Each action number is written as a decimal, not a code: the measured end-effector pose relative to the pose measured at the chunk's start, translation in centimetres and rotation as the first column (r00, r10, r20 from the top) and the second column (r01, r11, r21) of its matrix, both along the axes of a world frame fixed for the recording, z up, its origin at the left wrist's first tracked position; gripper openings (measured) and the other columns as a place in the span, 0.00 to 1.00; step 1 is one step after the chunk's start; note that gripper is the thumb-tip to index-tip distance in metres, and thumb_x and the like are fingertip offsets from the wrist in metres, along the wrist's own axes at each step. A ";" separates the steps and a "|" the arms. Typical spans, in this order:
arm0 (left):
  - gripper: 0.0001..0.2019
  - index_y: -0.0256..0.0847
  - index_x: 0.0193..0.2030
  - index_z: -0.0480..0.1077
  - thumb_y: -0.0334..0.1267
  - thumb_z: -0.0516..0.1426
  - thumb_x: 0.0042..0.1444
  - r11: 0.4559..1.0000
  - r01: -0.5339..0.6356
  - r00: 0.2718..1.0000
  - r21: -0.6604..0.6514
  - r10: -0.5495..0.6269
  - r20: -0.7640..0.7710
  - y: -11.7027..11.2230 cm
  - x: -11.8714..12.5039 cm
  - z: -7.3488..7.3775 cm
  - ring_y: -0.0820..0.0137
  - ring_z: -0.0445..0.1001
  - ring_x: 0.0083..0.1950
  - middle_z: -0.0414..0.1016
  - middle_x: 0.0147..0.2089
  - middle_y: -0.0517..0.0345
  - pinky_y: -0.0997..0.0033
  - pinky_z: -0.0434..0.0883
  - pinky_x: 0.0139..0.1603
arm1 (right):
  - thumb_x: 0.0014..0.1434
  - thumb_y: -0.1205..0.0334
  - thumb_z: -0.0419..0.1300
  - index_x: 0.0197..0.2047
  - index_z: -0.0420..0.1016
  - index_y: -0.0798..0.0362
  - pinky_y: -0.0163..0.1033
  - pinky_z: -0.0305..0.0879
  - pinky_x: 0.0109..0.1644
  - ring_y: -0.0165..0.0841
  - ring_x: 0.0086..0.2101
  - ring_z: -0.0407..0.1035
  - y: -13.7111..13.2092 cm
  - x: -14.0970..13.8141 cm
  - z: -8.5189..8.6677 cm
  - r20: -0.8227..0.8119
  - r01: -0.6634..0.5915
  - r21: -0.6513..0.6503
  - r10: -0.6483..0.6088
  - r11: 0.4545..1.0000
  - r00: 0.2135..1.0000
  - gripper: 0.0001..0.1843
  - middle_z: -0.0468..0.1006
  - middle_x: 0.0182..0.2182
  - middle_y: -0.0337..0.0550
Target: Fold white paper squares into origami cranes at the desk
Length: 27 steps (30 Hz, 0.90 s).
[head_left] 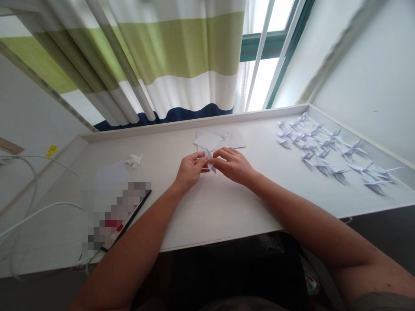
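Note:
Between both hands, just above the white table (194, 216), is a small piece of folded white paper (210, 160) with pointed ends. My left hand (191, 169) pinches it from the left, thumb on top. From the right, the bent fingers of my right hand (232, 163) close on its other side; the fingertips partly hide the folds. Just beyond the hands lie a square sheet of white paper (207, 140) and a printed sheet (235, 139) partly under it.
Many folded paper cranes (319, 142) stand at the right of the table. On the left are a crumpled tissue (134, 160), a pixelated flat device (121, 216) and white cables (30, 172). A raised rim (194, 120) borders the back, below a curtain (181, 52).

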State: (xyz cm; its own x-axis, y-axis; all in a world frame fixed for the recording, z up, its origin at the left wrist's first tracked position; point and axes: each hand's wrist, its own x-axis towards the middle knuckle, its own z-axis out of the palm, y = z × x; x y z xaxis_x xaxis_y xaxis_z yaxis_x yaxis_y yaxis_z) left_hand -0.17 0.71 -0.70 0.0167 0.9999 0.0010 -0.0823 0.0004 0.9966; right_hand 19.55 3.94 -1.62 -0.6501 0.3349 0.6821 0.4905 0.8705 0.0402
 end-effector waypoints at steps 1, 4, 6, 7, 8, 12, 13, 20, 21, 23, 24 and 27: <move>0.21 0.35 0.45 0.79 0.49 0.72 0.53 1.000 0.005 1.000 -0.004 -0.005 -0.009 0.0 -0.1 0.0 0.68 0.81 0.35 0.83 0.34 0.55 0.65 0.81 0.41 | 0.77 0.63 0.56 0.49 0.79 0.48 0.44 0.66 0.45 0.39 0.43 0.71 0.0 0.0 0.0 0.002 0.010 -0.002 -0.010 1.000 1.000 0.10 0.81 0.43 0.48; 0.20 0.35 0.44 0.79 0.50 0.72 0.54 0.999 0.042 0.999 0.003 -0.041 -0.024 -0.1 -0.2 0.1 0.65 0.83 0.38 0.85 0.37 0.52 0.62 0.82 0.43 | 0.77 0.63 0.56 0.48 0.79 0.48 0.44 0.66 0.44 0.38 0.42 0.71 0.0 -0.1 -0.2 -0.047 -0.008 -0.039 0.006 0.999 0.999 0.10 0.81 0.42 0.47; 0.21 0.35 0.43 0.78 0.51 0.72 0.53 0.998 0.059 0.998 0.017 -0.059 -0.022 -0.1 -0.2 0.2 0.62 0.85 0.41 0.86 0.39 0.50 0.61 0.82 0.43 | 0.77 0.62 0.55 0.46 0.78 0.49 0.44 0.67 0.44 0.38 0.41 0.71 0.1 -0.2 -0.4 -0.112 -0.047 -0.104 0.036 0.993 0.993 0.10 0.81 0.41 0.48; 0.21 0.35 0.42 0.78 0.52 0.72 0.53 0.998 0.064 0.998 0.023 -0.064 -0.020 -0.1 -0.2 0.2 0.60 0.85 0.43 0.86 0.39 0.50 0.60 0.82 0.44 | 0.77 0.61 0.56 0.44 0.78 0.50 0.44 0.67 0.45 0.39 0.41 0.71 0.1 -0.3 -0.5 -0.152 -0.064 -0.152 0.041 0.986 0.988 0.10 0.80 0.40 0.48; 0.22 0.36 0.42 0.78 0.52 0.73 0.53 0.997 0.069 0.997 0.028 -0.069 -0.019 -0.1 -0.2 0.2 0.59 0.86 0.44 0.86 0.40 0.49 0.60 0.82 0.44 | 0.77 0.60 0.57 0.42 0.77 0.50 0.45 0.68 0.45 0.39 0.41 0.71 0.1 -0.4 -0.6 -0.196 -0.079 -0.209 0.037 0.975 0.980 0.11 0.80 0.39 0.48; 0.22 0.36 0.44 0.79 0.53 0.72 0.53 0.994 0.104 0.994 0.036 -0.104 -0.026 -0.1 -0.2 0.2 0.60 0.86 0.44 0.87 0.41 0.49 0.58 0.82 0.48 | 0.70 0.54 0.64 0.35 0.75 0.49 0.46 0.71 0.46 0.39 0.40 0.73 -0.1 -0.7 -0.5 -0.375 -0.146 -0.473 -0.048 0.869 0.926 0.12 0.79 0.38 0.46; 0.22 0.36 0.45 0.80 0.52 0.72 0.54 0.992 0.120 0.993 0.035 -0.119 -0.027 -0.1 -0.2 0.2 0.60 0.86 0.43 0.87 0.41 0.49 0.57 0.82 0.49 | 0.68 0.53 0.66 0.34 0.74 0.49 0.47 0.71 0.47 0.39 0.40 0.73 -0.2 -0.7 -0.4 -0.406 -0.170 -0.531 -0.073 0.830 0.911 0.13 0.79 0.38 0.45; 0.21 0.36 0.43 0.82 0.49 0.75 0.50 0.989 0.146 0.989 0.032 -0.146 -0.003 -0.2 -0.2 0.2 0.60 0.86 0.44 0.87 0.39 0.50 0.55 0.81 0.54 | 0.55 0.40 0.75 0.32 0.74 0.50 0.49 0.75 0.50 0.36 0.38 0.75 0.0 -0.8 -0.3 -0.536 -0.352 -0.759 -0.218 0.547 0.816 0.24 0.80 0.33 0.40; 0.22 0.36 0.43 0.82 0.50 0.76 0.48 0.989 0.146 0.989 0.029 -0.146 -0.002 -0.2 -0.2 0.2 0.60 0.86 0.43 0.87 0.39 0.50 0.55 0.82 0.53 | 0.54 0.39 0.75 0.32 0.75 0.51 0.49 0.75 0.50 0.36 0.38 0.75 0.1 -0.9 -0.4 -0.544 -0.373 -0.769 -0.225 0.519 0.808 0.25 0.80 0.32 0.40; 0.25 0.35 0.42 0.82 0.52 0.77 0.46 0.991 0.135 0.991 0.018 -0.136 0.003 -0.2 -0.1 0.2 0.61 0.86 0.41 0.87 0.38 0.49 0.56 0.82 0.51 | 0.52 0.37 0.76 0.31 0.75 0.51 0.48 0.75 0.50 0.35 0.36 0.74 0.1 -1.0 -0.5 -0.555 -0.399 -0.778 -0.232 0.485 0.799 0.26 0.79 0.32 0.40; 0.26 0.35 0.41 0.81 0.54 0.77 0.45 0.992 0.126 0.992 0.008 -0.126 0.010 -0.2 -0.1 0.1 0.61 0.85 0.40 0.87 0.38 0.49 0.56 0.82 0.51 | 0.51 0.37 0.76 0.31 0.75 0.51 0.48 0.76 0.50 0.34 0.36 0.74 0.2 -1.1 -0.6 -0.559 -0.407 -0.780 -0.237 0.474 0.795 0.27 0.79 0.32 0.39; 0.28 0.35 0.38 0.81 0.57 0.78 0.42 0.995 0.093 0.995 -0.025 -0.092 0.028 -0.1 0.1 0.0 0.63 0.85 0.37 0.87 0.35 0.50 0.57 0.83 0.48 | 0.49 0.39 0.78 0.30 0.73 0.51 0.48 0.76 0.49 0.32 0.34 0.73 0.2 -1.3 -0.8 -0.572 -0.428 -0.785 -0.258 0.448 0.779 0.27 0.77 0.31 0.38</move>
State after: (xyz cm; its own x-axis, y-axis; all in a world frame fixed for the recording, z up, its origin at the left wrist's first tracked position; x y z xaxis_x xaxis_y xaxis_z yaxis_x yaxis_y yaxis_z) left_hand -0.11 0.65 -0.73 0.1094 0.9937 -0.0231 -0.1072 0.0349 0.9936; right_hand 18.20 4.15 -2.45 -0.3362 0.9017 0.2718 0.0279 0.2980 -0.9542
